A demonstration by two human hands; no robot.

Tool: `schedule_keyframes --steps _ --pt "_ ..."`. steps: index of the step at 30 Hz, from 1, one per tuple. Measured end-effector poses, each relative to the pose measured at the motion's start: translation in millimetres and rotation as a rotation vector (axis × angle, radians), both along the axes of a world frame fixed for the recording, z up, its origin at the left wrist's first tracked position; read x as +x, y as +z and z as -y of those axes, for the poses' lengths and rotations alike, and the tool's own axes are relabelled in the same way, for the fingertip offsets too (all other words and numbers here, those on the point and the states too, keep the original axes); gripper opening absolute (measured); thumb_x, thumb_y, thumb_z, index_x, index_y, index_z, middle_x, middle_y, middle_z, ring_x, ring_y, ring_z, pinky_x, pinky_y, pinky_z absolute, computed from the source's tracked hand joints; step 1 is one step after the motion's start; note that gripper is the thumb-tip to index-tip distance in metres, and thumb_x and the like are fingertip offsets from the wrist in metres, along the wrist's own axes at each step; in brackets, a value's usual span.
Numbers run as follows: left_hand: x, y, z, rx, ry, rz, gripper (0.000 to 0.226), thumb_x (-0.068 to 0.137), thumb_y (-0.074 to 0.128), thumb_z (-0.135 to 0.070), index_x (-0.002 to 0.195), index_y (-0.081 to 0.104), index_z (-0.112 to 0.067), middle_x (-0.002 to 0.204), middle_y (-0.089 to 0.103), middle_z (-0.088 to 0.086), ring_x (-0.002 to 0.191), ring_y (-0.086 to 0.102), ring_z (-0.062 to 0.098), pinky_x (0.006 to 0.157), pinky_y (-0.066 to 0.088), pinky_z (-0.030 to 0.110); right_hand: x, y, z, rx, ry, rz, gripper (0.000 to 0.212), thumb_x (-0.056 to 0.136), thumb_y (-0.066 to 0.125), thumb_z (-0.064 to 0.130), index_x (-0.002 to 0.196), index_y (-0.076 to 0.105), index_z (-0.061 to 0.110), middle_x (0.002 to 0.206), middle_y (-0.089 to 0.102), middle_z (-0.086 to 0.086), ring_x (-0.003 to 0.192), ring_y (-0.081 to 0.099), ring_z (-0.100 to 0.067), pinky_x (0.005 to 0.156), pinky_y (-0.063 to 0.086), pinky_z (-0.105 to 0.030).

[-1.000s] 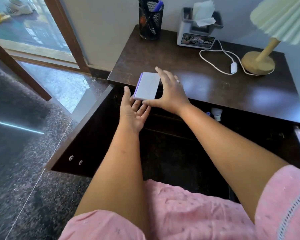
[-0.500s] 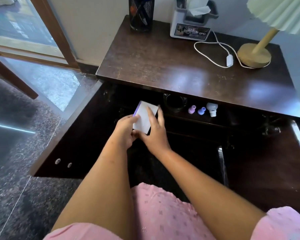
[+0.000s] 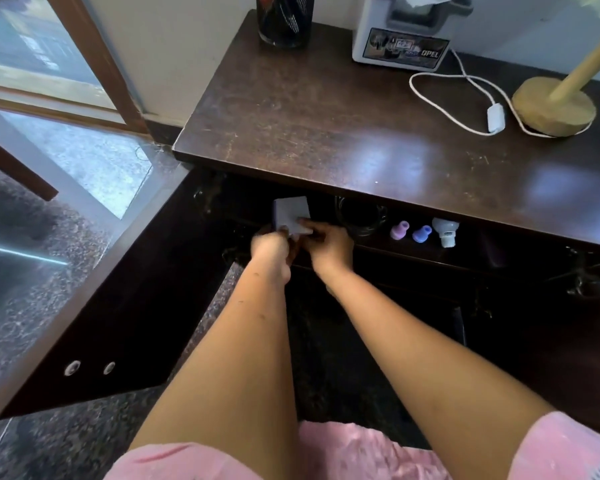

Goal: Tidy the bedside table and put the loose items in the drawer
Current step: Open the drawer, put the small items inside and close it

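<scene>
Head-cam view, looking down at a dark wood bedside table (image 3: 326,133) w/ its drawer (image 3: 125,289) pulled open below.

Frame ctr: both hands hold a small pale notepad (image 3: 291,213) inside the drawer, just under the tabletop's front edge. Its flat face looks up at the camera. Its long axis runs roughly up-down in the frame, leaning a little left, far end in the shadow beneath the top.

Left hand (image 3: 271,248): fingers curled at the pad's lower-left corner, forearm reaching straight in from bottom ctr. Right hand (image 3: 330,247): pinches the pad's lower-right edge, thumb on top, forearm coming in from lower right.

Right of the hands, in the drawer: a pink cap (image 3: 399,230), a blue cap (image 3: 421,233), a small white bottle (image 3: 444,231).

On top, upper frame: mesh pen holder (image 3: 284,22), tissue box (image 3: 404,39), lamp base (image 3: 555,110) w/ white cord (image 3: 440,110).
</scene>
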State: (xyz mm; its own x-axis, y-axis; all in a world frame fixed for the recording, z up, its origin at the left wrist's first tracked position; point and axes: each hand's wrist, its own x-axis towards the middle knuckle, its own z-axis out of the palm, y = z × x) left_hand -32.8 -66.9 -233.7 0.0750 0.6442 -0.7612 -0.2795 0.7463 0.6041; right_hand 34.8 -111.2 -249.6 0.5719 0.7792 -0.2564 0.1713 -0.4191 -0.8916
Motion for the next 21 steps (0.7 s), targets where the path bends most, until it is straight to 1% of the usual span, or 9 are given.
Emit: schedule_keyframes --steps 2,3,6,9,11,13,15,19,21 --pt "8 -7 -3 0.007 0.017 0.031 0.029 0.097 0.040 0.004 0.119 0.057 -0.004 0.071 0.053 0.006 0.060 0.050 0.012 0.050 0.049 0.017 9 -7 -11 -0.012 -0.042 0.015 0.034 0.082 0.066 0.001 0.116 0.068 0.006 0.117 0.068 -0.013 0.103 0.059 -0.009 0.076 0.036 0.005" --pt "11 -9 -4 0.010 0.039 0.056 0.026 0.097 0.038 0.005 0.105 0.059 -0.007 0.070 0.051 0.006 0.060 0.050 0.013 0.048 0.049 0.015 12 -10 -16 -0.017 -0.041 0.028 0.034 0.083 0.066 0.002 0.117 0.067 0.007 0.118 0.067 -0.014 0.102 0.058 -0.009 0.073 0.034 0.007" --pt "14 -24 -12 0.005 0.150 0.077 0.030 0.098 0.032 0.001 0.077 0.051 -0.010 0.071 0.049 0.010 0.060 0.049 0.017 0.052 0.046 0.020 13 -17 -28 -0.069 0.081 0.157 0.036 0.087 0.062 0.008 0.124 0.063 0.011 0.124 0.064 -0.015 0.116 0.059 -0.019 0.085 0.037 -0.002" --pt "16 -29 -12 0.047 0.154 -0.004 0.021 0.097 0.037 0.003 0.097 0.057 -0.003 0.080 0.057 0.012 0.068 0.055 0.021 0.061 0.048 0.023 12 -17 -36 -0.118 0.206 0.241 0.039 0.093 0.055 0.012 0.132 0.056 0.016 0.132 0.058 -0.016 0.124 0.054 -0.025 0.101 0.034 -0.020" --pt "19 -31 -9 0.087 0.128 -0.044 0.029 0.095 0.042 0.006 0.120 0.056 0.003 0.102 0.064 0.017 0.087 0.062 0.026 0.076 0.053 0.031 15 -17 -39 -0.170 0.311 0.338 0.043 0.096 0.049 0.015 0.139 0.048 0.019 0.138 0.053 -0.016 0.128 0.050 -0.028 0.106 0.031 -0.026" --pt "21 -31 -7 0.117 0.090 -0.102 0.039 0.093 0.043 0.007 0.130 0.052 0.002 0.123 0.061 0.021 0.109 0.061 0.032 0.095 0.049 0.041 18 -17 -41 -0.211 0.388 0.420 0.046 0.098 0.045 0.015 0.143 0.040 0.021 0.142 0.048 -0.017 0.130 0.047 -0.030 0.108 0.030 -0.030" --pt "23 -26 -7 0.140 0.077 -0.143 0.038 0.093 0.043 0.006 0.130 0.053 0.002 0.127 0.059 0.024 0.117 0.058 0.035 0.100 0.046 0.042 19 -19 -44 -0.246 0.432 0.467 0.048 0.099 0.042 0.015 0.146 0.035 0.022 0.146 0.044 -0.015 0.133 0.044 -0.030 0.111 0.029 -0.033" --pt "21 -20 -4 0.164 0.051 -0.112 0.034 0.095 0.041 0.005 0.126 0.054 0.004 0.129 0.057 0.024 0.103 0.057 0.024 0.100 0.045 0.038 17 -24 -47 -0.328 0.524 0.567 0.050 0.101 0.036 0.021 0.150 0.024 0.024 0.151 0.036 -0.015 0.139 0.033 -0.030 0.112 0.024 -0.036" --pt "19 -16 -4 0.174 -0.005 -0.141 0.031 0.095 0.045 0.002 0.124 0.056 0.003 0.126 0.059 0.024 0.106 0.059 0.026 0.100 0.045 0.039 17 -23 -46 -0.370 0.550 0.574 0.052 0.101 0.036 0.022 0.151 0.021 0.022 0.150 0.036 -0.017 0.138 0.032 -0.032 0.112 0.026 -0.038"
